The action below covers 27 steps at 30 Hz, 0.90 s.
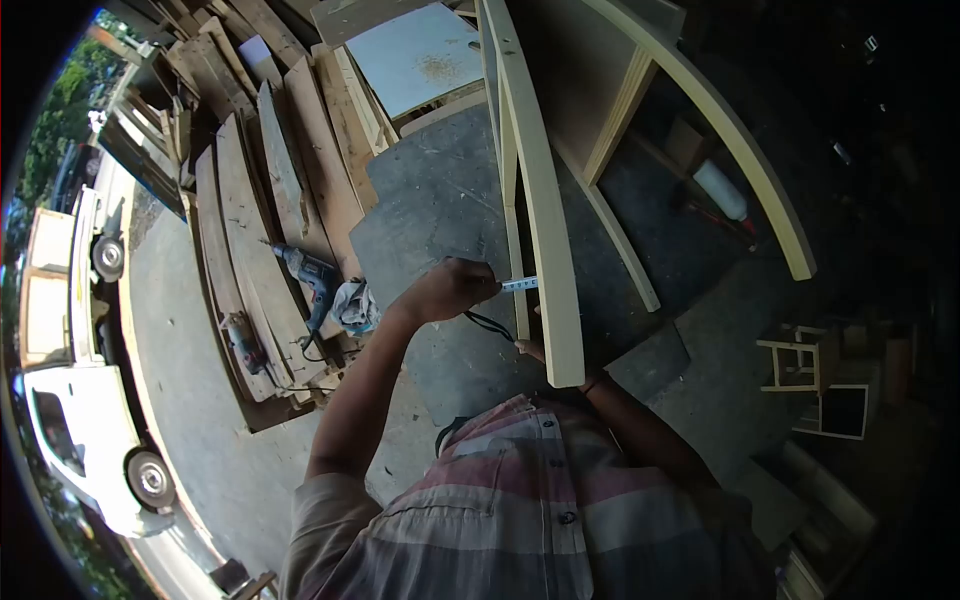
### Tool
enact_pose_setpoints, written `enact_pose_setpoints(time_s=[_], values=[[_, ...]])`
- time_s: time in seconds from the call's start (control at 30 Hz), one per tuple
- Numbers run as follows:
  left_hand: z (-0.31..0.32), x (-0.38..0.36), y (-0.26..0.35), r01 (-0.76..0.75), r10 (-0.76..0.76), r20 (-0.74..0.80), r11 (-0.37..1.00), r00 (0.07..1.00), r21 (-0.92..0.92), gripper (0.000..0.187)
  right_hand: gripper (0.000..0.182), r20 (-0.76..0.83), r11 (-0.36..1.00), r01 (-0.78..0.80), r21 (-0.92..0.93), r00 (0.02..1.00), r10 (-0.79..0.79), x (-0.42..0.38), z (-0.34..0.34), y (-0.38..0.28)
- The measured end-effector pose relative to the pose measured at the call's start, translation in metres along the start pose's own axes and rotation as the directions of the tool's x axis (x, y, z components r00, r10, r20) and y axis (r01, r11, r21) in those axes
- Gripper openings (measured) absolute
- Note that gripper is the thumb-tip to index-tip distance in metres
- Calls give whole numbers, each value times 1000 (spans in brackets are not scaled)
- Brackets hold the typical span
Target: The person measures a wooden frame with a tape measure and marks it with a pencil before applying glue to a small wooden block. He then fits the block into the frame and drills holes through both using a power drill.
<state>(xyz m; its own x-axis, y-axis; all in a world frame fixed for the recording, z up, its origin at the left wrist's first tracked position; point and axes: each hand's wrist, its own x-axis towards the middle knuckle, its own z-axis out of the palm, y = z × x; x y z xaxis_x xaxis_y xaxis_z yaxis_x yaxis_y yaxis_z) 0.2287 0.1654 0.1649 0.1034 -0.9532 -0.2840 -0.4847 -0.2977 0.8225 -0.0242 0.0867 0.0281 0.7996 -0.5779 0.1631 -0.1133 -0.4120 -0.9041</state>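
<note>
A tape measure blade (519,285) stretches a short way from my left hand (458,288) to the near wooden leg (545,220) of a pale wooden frame. My left hand is closed around the tape measure, whose body is mostly hidden in it, and a dark strap (490,325) hangs below. My right hand (531,349) is largely behind the same leg; only a fingertip and part of the hand show, low on its left side. What the right hand holds, if anything, is hidden. The frame's other curved leg (740,130) extends to the right.
Wooden planks (250,220) lie at the left, with a blue drill (310,280) and another power tool (242,343) on them. A pale board (415,60) bears sawdust. A white bottle (721,190) lies beyond the frame. Small wooden frames (795,358) stand right; a white vehicle (80,430) is outside.
</note>
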Motion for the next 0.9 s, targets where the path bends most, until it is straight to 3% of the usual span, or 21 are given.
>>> enact_pose_setpoints(time_s=[0.03, 0.07, 0.1, 0.13, 0.17, 0.23, 0.27, 0.4, 0.47, 0.5, 0.57, 0.7, 0.77, 0.8, 0.9], values=[[-7, 11, -5, -8, 8, 32, 1000, 999, 5, 19, 58, -26, 1000, -21, -1, 999, 21, -5, -6, 1], [-11, 22, -12, -76, 35, 143, 953, 989, 292, 20, 57, -29, 994, -92, -58, 995, 91, -12, -14, 3], [-12, 30, -17, -170, 35, 251, 824, 967, 541, 21, 56, -29, 980, -164, -113, 986, 162, -19, -21, -1], [-12, 34, -8, -244, 24, 337, 737, 941, 630, 22, 51, -101, 980, -143, -139, 986, 130, -25, -29, -16], [-4, 46, -21, -256, 23, 358, 740, 934, 622, 22, 51, -110, 977, -165, -137, 982, 150, -31, -32, -18], [16, 62, -43, -483, 174, 539, 714, 824, 507, 27, 48, -125, 959, -252, -128, 964, 236, -47, -36, -23], [30, 70, -38, -436, 5, 550, 614, 835, 658, 28, 42, -128, 946, -299, -129, 951, 283, -52, -36, -27], [48, 80, -28, -519, 82, 568, 529, 819, 671, 27, 35, -193, 972, -191, -138, 968, 163, -57, -27, -32], [54, 84, -39, -488, 211, 466, 609, 859, 625, 25, 31, -107, 944, -310, 115, 940, 322, -54, -23, -41], [52, 84, -32, -490, 215, 465, 611, 859, 622, 25, 31, -107, 943, -313, 111, 940, 324, -55, -18, -41], [45, 81, -10, -416, 63, 509, 666, 859, 620, 25, 33, -100, 823, -348, 449, 896, 433, -58, -7, -38], [63, 102, -49, -504, 118, 572, 638, 812, 583, 28, 34, -121, 807, -298, 510, 904, 410, -53, 10, -30], [70, 110, -65, -650, 334, 565, 501, 755, 572, 30, 30, -223, 942, -234, 239, 931, 288, -48, 15, -29], [75, 113, -73, -618, 342, 519, 508, 784, 599, 31, 25, -282, 991, -130, -17, 952, 120, -32, -2, -65], [79, 115, -64, -638, 372, 519, 446, 770, 628, 32, 23, -243, 974, -203, -105, 954, 173, -32, -7, -65]])
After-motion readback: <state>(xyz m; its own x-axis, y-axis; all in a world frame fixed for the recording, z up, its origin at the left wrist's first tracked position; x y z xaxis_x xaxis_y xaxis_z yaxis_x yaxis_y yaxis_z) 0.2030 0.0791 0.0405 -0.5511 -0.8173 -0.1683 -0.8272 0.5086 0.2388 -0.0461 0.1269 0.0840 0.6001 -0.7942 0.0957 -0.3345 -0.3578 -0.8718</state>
